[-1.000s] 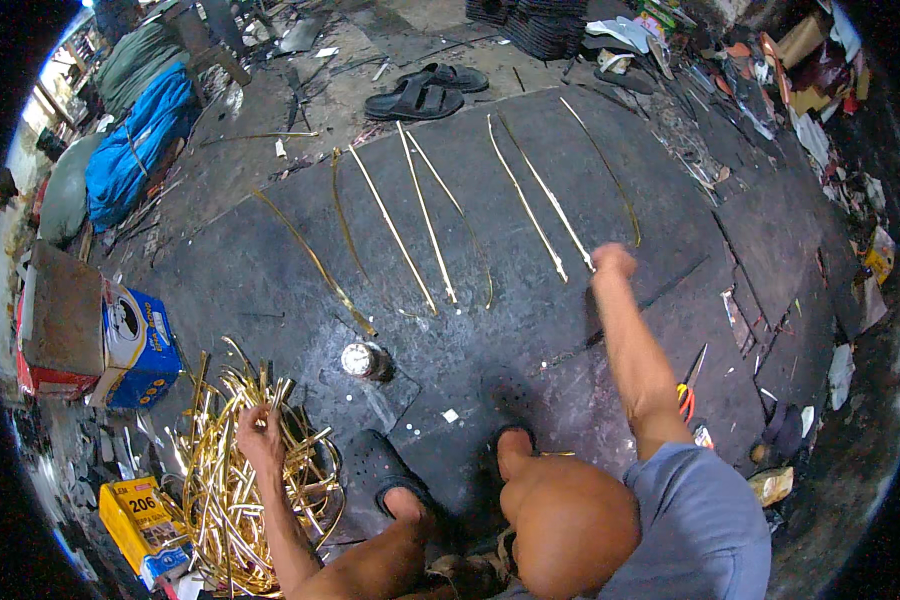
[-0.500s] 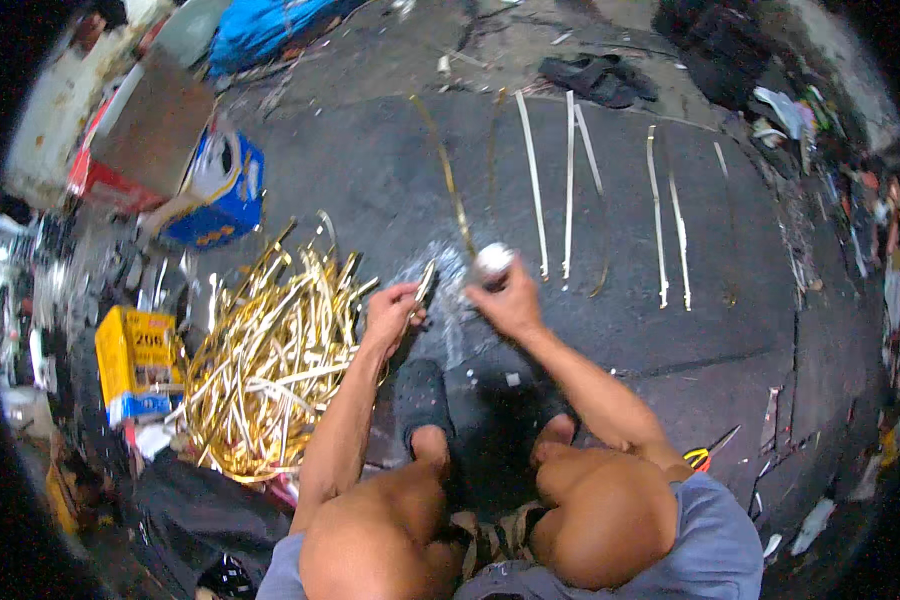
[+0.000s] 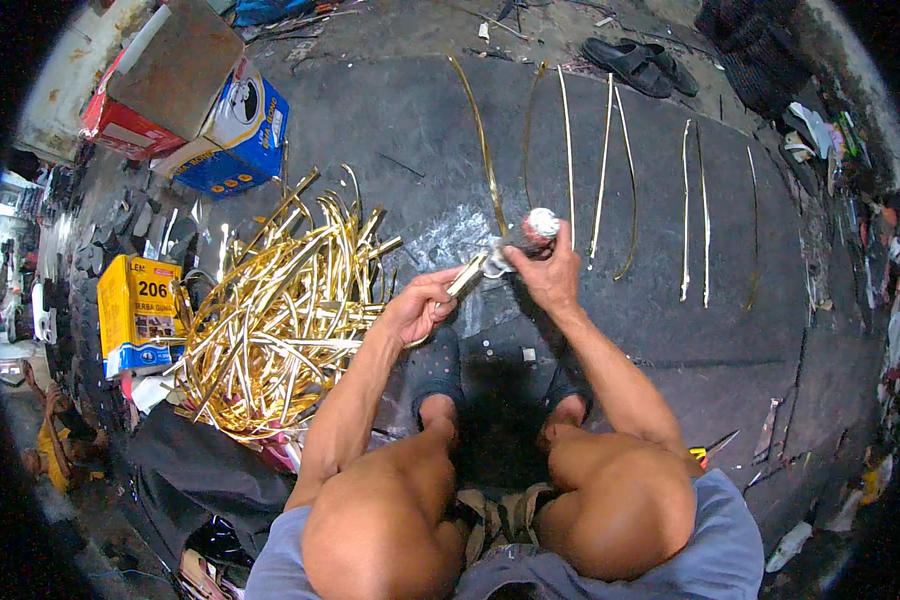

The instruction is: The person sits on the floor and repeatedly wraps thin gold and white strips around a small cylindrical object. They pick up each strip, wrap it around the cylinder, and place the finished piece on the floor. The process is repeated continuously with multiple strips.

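Now both hands have come together over the dark floor (image 3: 670, 330): a second ago the right one was stretched out to the laid-out strips (image 3: 604, 170) and the left was down in the golden pile (image 3: 280, 300). The left hand (image 3: 417, 310) grips one gold strip (image 3: 467, 278) by its end, and the right hand (image 3: 550, 270) is closed around a small metal tin (image 3: 540, 225) with a white rag (image 3: 498, 260), touching that strip. Looks like a fresh piece is getting wiped.
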A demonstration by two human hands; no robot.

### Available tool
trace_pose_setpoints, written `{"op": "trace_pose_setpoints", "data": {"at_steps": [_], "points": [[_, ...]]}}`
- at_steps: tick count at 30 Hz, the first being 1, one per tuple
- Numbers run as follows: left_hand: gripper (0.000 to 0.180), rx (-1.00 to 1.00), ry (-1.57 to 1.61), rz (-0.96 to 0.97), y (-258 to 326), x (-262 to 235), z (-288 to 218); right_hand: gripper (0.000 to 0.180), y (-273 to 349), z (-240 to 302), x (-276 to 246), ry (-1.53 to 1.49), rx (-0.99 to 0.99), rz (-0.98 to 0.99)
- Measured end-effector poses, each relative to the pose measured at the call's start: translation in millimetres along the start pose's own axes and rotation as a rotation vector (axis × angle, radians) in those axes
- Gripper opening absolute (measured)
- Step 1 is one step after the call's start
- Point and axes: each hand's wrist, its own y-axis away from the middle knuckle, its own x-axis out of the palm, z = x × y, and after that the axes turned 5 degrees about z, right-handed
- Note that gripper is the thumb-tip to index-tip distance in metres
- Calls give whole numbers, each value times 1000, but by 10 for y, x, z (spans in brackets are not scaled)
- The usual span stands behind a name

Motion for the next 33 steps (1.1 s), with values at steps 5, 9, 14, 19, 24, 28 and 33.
{"op": "trace_pose_setpoints", "data": {"at_steps": [5, 9, 14, 19, 24, 28, 33], "points": [[26, -83, -911, -494, -379, 16, -67, 67, -8, -173, -371, 43, 201, -140], [16, -51, -1140, -554, -596, -244, -38, 65, -37, -183, -205, 100, -40, -45], [17, 23, -1251, -580, -649, -350, -9, 69, 72, 51, 178, 278, 18, 244], [24, 161, -1496, -590, -611, -158, 42, 70, 208, -82, 268, 436, -340, 209], [59, 597, -1212, -308, -550, 316, 175, 72, 209, -135, 223, 430, -295, 237], [69, 583, -1375, -396, -539, 313, 239, 63, 241, -160, 148, 284, -259, 323], [54, 592, -1461, -415, -567, 244, 227, 46, 91, -553, 201, 113, 209, 216]]}}
